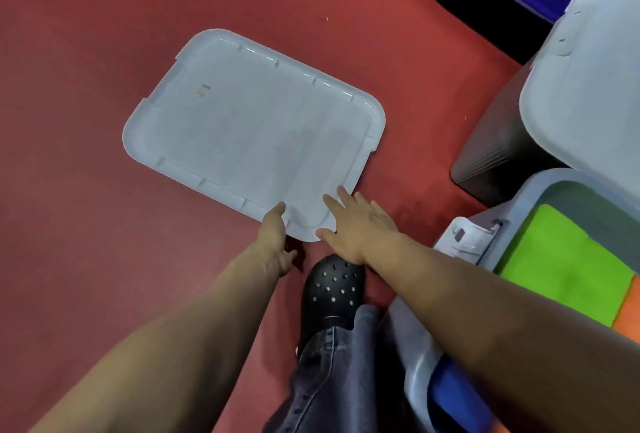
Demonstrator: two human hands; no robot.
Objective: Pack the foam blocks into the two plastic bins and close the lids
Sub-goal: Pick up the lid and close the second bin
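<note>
A pale grey plastic lid (252, 131) lies flat on the red carpet. My left hand (277, 238) holds its near edge, thumb on top and fingers curled below. My right hand (360, 224) rests on the lid's near corner with fingers spread, holding nothing. At the right stands an open grey bin (540, 190) holding a green foam block (568, 259) and an orange foam block (630, 314). A blue foam block (457, 394) shows beneath my right forearm. The second bin (498, 145) at the upper right has a dark body and a pale lid (588, 68) on top.
My foot in a black clog (332, 287) and a denim trouser leg (332, 373) stand just behind the lid's near corner. A white latch (464, 238) sticks out from the open bin's end. Red carpet (86, 51) spreads to the left and far side.
</note>
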